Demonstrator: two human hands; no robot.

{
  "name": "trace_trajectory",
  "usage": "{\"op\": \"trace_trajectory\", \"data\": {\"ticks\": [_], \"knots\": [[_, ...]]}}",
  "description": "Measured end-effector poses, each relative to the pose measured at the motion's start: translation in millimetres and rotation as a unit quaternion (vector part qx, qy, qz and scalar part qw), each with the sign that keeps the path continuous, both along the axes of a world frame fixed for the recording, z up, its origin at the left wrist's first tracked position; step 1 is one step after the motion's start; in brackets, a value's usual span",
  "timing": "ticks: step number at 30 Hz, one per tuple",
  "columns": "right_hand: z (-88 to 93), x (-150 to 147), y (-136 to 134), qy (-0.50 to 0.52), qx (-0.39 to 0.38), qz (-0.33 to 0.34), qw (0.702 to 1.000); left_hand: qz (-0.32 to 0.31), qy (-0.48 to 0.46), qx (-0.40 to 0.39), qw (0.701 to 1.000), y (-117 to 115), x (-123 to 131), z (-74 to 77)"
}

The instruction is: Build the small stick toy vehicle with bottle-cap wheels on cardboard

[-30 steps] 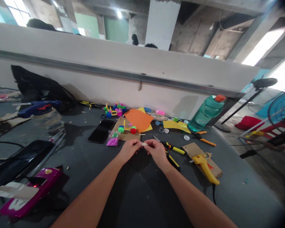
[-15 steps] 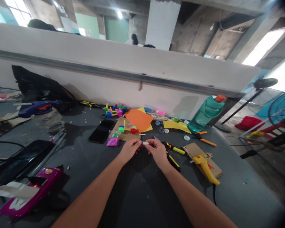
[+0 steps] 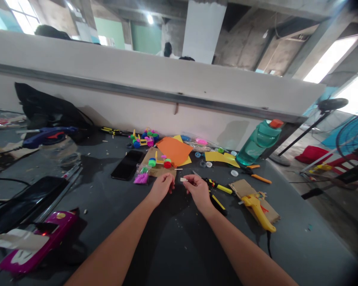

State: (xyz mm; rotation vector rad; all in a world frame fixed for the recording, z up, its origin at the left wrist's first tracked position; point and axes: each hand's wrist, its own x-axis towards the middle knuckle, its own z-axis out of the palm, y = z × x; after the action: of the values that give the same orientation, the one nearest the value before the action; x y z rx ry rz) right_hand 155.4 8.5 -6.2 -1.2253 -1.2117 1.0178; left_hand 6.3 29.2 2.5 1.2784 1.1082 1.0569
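Observation:
Between thumb and fingertips, my right hand [image 3: 196, 188] pinches a small flat cream-coloured piece [image 3: 183, 179], which points toward the left. A short gap separates it from my left hand [image 3: 163, 186], whose fingers are curled together; what they hold, if anything, is hidden. Just beyond my left hand lies a cardboard piece [image 3: 155, 170] bearing a little wheeled toy with a green cap [image 3: 152, 162] and a red cap [image 3: 167, 163]. A thin white stick [image 3: 178, 169] lies past the fingertips. Yellow-and-black pliers [image 3: 222, 187] rest right beside my right hand.
A phone [image 3: 127, 165] and a bag of pink pieces [image 3: 141, 178] lie left. Orange paper [image 3: 174, 150] is behind. To the right are a yellow glue gun [image 3: 258, 210] on cardboard and a teal bottle [image 3: 258, 143]. A magenta power strip [image 3: 58, 226] sits front left.
My left hand has drawn back slightly to the left, off the cream-coloured piece, and its fingers have curled in. The piece stays in my right hand.

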Motion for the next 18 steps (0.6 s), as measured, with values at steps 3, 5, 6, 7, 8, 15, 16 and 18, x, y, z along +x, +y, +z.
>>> {"op": "trace_trajectory", "data": {"ticks": [3,5,6,7,8,15,16,18], "knots": [[0.5,-0.1,-0.4,-0.007,0.000,0.000,1.000,0.012,-0.010,0.005,1.000,0.0,0.5,-0.6],[0.7,-0.1,-0.6,-0.008,0.001,-0.002,1.000,0.012,-0.009,0.011,1.000,-0.3,0.2,-0.5],[0.6,-0.1,-0.7,-0.009,0.002,-0.003,1.000,0.010,-0.005,0.014,1.000,-0.4,-0.1,-0.4],[0.6,-0.1,-0.6,-0.011,0.002,-0.002,1.000,0.008,0.001,0.017,1.000,-0.5,-0.5,-0.4],[0.4,-0.1,-0.6,-0.012,0.003,-0.001,1.000,0.006,0.008,0.019,1.000,-0.5,-0.8,-0.5],[-0.3,0.3,-1.0,-0.005,0.004,0.002,1.000,0.008,0.021,0.013,1.000,0.8,-1.6,-3.0],[-0.4,0.3,-1.0,-0.004,0.003,0.003,1.000,0.007,0.026,0.014,1.000,0.8,-1.8,-3.6],[-0.9,0.4,-0.8,-0.002,0.003,0.002,1.000,-0.002,0.039,0.025,0.999,0.8,-2.6,-5.0]]}}
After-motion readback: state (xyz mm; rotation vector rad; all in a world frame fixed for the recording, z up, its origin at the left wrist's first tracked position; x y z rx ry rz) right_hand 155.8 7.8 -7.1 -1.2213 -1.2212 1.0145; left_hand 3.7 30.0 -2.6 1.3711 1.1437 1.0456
